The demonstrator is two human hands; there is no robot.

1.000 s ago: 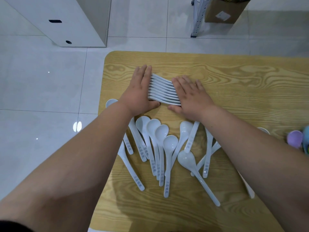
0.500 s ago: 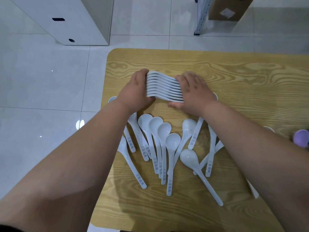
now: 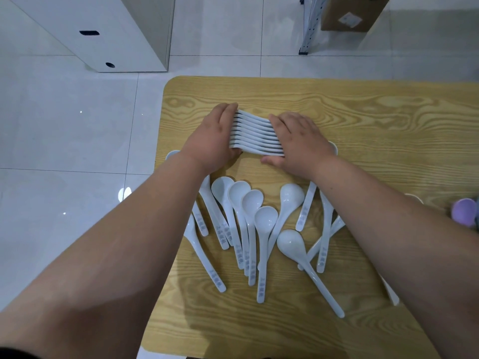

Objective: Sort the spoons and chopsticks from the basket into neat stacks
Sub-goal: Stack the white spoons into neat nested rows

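Pressing in from the left, the left grip [image 3: 211, 142] is laid against the handle ends of the spoon stack [image 3: 255, 134]. Its fingers are straight, so it is released rather than clenched. The stack is held on edge, spoons nested one into the next, and is squeezed between both palms. On its near side the loose spoons [image 3: 259, 229] are scattered, most with bowls pointing away, some overlapping.

The right grip [image 3: 303, 143] is spread flat over the stack's other end, also released. The bowls are probably hidden under it, though this cannot be confirmed. The stack rests on the bench [image 3: 375, 112] in its far left part. A purple object [image 3: 464, 212] is cut off at the right edge.

For a tidy result, equal pressure should be applied from both sides, low on the stack, so that no spoon is tipped out. The handle ends should be tapped level before the palms are eased off. Loose spoons are best added one at a time, each turned the same way.
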